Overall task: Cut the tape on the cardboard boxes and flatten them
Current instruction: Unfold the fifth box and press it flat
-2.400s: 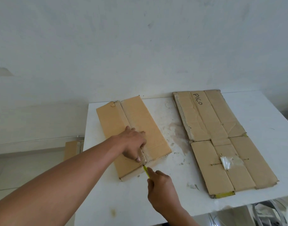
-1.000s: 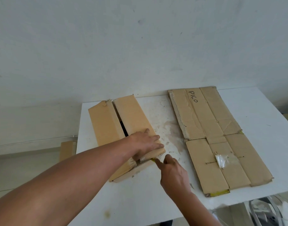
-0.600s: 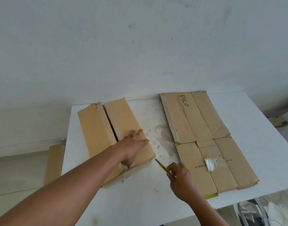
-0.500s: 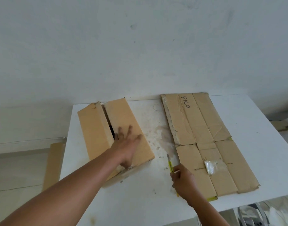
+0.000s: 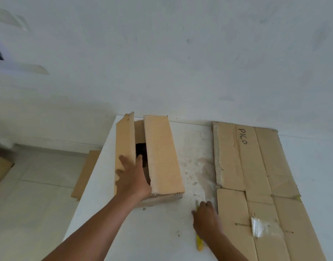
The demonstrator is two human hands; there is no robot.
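Nearest: right hand (image 5: 207,221) lowered onto table (image 5: 161,232), fingers curled over yellow cutter (image 5: 199,243); gripped or released, cannot tell. Beyond: left hand (image 5: 132,178), fingers spread wide, moved off the right flap to the seam of box (image 5: 161,157) at table's left. Gap wider than before. Seam judged cut through; flattening next.

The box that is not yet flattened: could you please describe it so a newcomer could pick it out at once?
Start at the white table against the wall. On its left half stands a tan cardboard box, the left hand at its top. Unlike the flattened cardboard marked PICO to its right, it has height, and a dark gap shows between its top flaps.
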